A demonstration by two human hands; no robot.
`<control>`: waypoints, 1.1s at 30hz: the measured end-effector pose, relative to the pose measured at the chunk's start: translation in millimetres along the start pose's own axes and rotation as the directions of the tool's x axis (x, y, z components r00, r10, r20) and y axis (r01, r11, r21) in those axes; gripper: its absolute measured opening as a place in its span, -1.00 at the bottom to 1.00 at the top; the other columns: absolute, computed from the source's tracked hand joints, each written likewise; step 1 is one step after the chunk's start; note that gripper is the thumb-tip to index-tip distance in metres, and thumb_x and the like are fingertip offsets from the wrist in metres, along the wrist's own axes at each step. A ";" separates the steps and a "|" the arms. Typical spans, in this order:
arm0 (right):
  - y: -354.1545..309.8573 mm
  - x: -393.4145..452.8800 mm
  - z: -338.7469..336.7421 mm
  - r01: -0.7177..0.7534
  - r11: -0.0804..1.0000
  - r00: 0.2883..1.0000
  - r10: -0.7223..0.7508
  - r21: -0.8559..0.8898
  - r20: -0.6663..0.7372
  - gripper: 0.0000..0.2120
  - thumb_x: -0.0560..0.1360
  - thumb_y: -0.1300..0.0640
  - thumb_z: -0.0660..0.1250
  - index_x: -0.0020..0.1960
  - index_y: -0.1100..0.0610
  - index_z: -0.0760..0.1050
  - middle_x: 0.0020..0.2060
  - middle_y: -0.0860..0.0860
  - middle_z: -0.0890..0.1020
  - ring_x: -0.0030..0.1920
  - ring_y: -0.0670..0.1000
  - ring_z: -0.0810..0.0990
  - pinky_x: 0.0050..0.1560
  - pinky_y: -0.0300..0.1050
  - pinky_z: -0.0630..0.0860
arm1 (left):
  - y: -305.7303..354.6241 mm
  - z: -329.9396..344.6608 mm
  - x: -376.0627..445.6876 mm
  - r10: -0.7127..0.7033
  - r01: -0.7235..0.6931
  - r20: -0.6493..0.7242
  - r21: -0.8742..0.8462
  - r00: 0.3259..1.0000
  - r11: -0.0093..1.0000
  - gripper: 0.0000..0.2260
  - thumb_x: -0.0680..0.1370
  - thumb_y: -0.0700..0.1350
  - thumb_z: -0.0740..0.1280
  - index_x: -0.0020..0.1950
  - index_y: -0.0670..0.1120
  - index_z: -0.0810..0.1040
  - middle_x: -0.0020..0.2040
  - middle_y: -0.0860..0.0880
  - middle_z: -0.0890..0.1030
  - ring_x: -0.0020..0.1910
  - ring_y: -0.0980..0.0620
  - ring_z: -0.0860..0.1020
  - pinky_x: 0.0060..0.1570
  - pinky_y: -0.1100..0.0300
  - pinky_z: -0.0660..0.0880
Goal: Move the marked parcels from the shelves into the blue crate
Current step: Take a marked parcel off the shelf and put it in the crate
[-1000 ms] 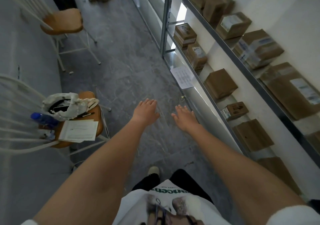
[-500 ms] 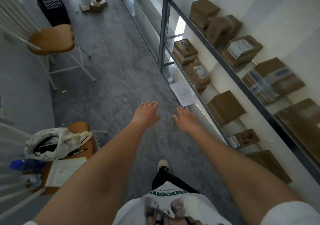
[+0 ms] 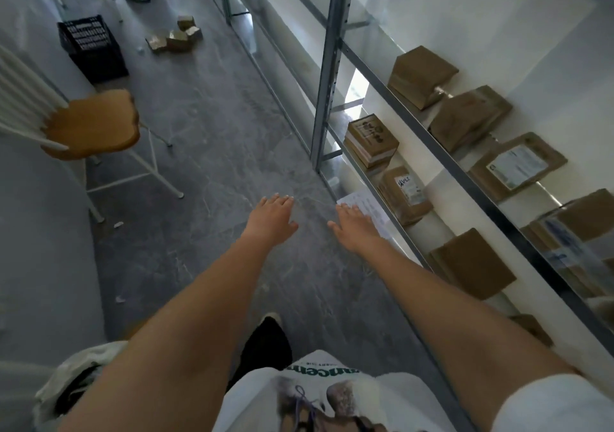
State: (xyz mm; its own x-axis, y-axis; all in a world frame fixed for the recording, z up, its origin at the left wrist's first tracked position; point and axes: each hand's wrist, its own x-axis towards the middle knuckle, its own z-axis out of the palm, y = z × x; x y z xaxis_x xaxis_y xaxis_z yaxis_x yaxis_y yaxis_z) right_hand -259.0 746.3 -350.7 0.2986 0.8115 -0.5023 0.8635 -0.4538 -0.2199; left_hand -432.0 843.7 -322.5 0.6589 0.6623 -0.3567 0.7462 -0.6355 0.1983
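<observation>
Both my arms stretch forward over the grey floor. My left hand (image 3: 270, 220) and my right hand (image 3: 354, 229) are flat, fingers apart, holding nothing. On the right runs a metal shelf unit (image 3: 327, 76) with several brown parcels. On the lower shelf lie a printed box (image 3: 370, 139), a parcel with a handwritten white label (image 3: 405, 194) and a plain parcel (image 3: 473, 267). The upper shelf holds plain parcels (image 3: 422, 74) and one with a large white label (image 3: 516, 165). A dark crate (image 3: 91, 48) stands far off at the left wall.
A chair with a wooden seat (image 3: 91, 124) stands at the left. A few small boxes (image 3: 174, 38) lie on the floor near the crate. A paper sheet (image 3: 367, 207) hangs at the shelf edge by my right hand. A white bag (image 3: 66, 375) sits at bottom left.
I have walked forward along the aisle: the crate, chair and shelf parcels have come closer and the chair with the bag has slid behind. Both hands stay open and outstretched.
</observation>
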 end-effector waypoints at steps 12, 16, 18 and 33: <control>-15.9 100.2 -37.0 -0.211 0.968 0.977 0.208 0.134 0.035 -0.42 0.67 -0.11 -0.03 0.60 0.12 -0.04 0.60 0.04 -0.01 0.58 0.13 -0.08 0.54 0.16 -0.05 | -64.5 -69.0 127.5 0.198 -0.215 0.116 0.153 0.973 0.965 -0.38 0.59 0.09 0.20 0.55 -0.15 0.12 0.54 -0.09 0.21 0.54 -0.06 0.12 0.51 0.03 0.03; -3.4 140.9 -55.8 -0.241 0.959 0.971 0.240 0.151 0.024 -0.43 0.67 -0.10 -0.03 0.60 0.13 -0.03 0.59 0.04 0.00 0.58 0.13 -0.07 0.54 0.17 -0.03 | -50.1 -80.9 184.6 0.272 -0.289 0.124 0.152 0.954 0.945 -0.39 0.59 0.08 0.20 0.56 -0.13 0.11 0.55 -0.08 0.18 0.55 -0.05 0.10 0.52 0.01 -0.01; 8.8 163.9 -70.0 -0.246 0.953 0.969 0.249 0.175 0.006 -0.43 0.67 -0.08 -0.02 0.59 0.15 -0.02 0.59 0.05 0.01 0.58 0.13 -0.07 0.53 0.17 -0.01 | -39.8 -89.6 218.0 0.305 -0.318 0.105 0.149 0.947 0.936 -0.39 0.59 0.07 0.20 0.56 -0.13 0.10 0.56 -0.08 0.18 0.55 -0.05 0.09 0.52 0.00 -0.02; 97.5 253.2 -182.0 -0.177 0.803 0.661 0.525 0.570 -0.535 -0.36 0.64 -0.03 0.13 0.59 0.17 -0.05 0.59 0.12 -0.01 0.56 0.15 0.06 0.49 0.07 0.18 | 66.4 -152.2 418.8 0.204 -0.145 0.059 -0.514 0.977 0.845 -0.49 0.60 0.11 0.19 0.47 -0.13 0.27 0.39 -0.18 0.41 0.36 -0.16 0.40 0.30 0.03 0.35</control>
State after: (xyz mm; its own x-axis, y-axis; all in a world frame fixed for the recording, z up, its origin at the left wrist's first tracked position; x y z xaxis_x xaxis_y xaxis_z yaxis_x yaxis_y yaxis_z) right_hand -25.2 974.5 -347.2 0.8687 0.4953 -0.0003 0.4087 -0.7172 -0.5644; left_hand -92.0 1139.3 -319.8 0.7901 0.4943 -0.3625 0.5845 -0.4293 0.6886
